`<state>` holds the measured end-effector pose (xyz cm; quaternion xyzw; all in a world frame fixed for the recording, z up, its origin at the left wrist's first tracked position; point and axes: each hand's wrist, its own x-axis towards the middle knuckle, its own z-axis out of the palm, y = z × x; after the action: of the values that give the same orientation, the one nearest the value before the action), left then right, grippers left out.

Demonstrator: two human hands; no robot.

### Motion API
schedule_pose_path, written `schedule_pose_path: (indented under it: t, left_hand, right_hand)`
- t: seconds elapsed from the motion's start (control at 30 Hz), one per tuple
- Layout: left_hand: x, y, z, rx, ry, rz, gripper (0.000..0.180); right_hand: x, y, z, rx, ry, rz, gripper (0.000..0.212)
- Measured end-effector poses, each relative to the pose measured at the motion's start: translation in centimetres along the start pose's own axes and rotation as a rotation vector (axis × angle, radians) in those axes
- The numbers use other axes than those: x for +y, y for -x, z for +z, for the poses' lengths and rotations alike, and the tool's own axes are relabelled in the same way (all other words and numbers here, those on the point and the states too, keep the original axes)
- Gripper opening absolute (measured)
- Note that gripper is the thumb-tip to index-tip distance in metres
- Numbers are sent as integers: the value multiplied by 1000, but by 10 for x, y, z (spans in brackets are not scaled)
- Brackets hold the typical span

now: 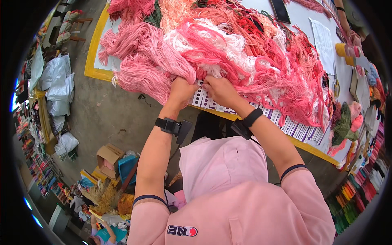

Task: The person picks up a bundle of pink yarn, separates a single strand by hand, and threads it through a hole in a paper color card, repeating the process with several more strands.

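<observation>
My left hand (181,90) is closed around the end of a light pink yarn hank (151,49), which spreads away to the left over the table corner. Close beside it, my right hand (219,90) has its fingers curled in a pinch at the edge of the yarn pile. What those fingertips hold is hidden. White and deep pink strands (228,49) lie loosely tangled just beyond both hands. Under the yarn, a row of white cards with round holes (199,96) runs along the near table edge, partly showing between my hands.
The white table has a yellow edge (94,73). At its far side lie a dark phone (280,10) and a paper sheet (322,45); yellow tape rolls (345,52) stand at right. Another person's arm (343,18) reaches in there. A cardboard box (109,157) sits on the floor.
</observation>
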<state>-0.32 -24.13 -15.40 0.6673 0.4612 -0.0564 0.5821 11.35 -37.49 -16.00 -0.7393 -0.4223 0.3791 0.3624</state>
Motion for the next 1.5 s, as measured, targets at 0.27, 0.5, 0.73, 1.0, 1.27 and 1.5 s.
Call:
schedule_pose_path:
  t: [0.27,0.5,0.73,1.0,1.27,1.5]
  left_hand:
    - [15,-10,-9,-278,278,-214,26]
    - [-7,-15,-12,10,-365,271,25]
    - [-12,-8,-17,22,-40,190,29]
    - [4,15,-32,-400,812,-268,18]
    - [21,-3,-44,-217,278,-34,24]
    - [64,-54,-189,167,687,248,22]
  right_hand:
    - [-10,-11,1,54,436,-43,14]
    - [-15,-7,-3,67,267,5,16]
    - [-11,-5,-4,55,223,18,18]
    - [-4,-1,-10,-107,357,-5,20]
    - [15,-13,-9,-230,-217,219,22]
    - [24,-14,-14,-244,175,-21,16]
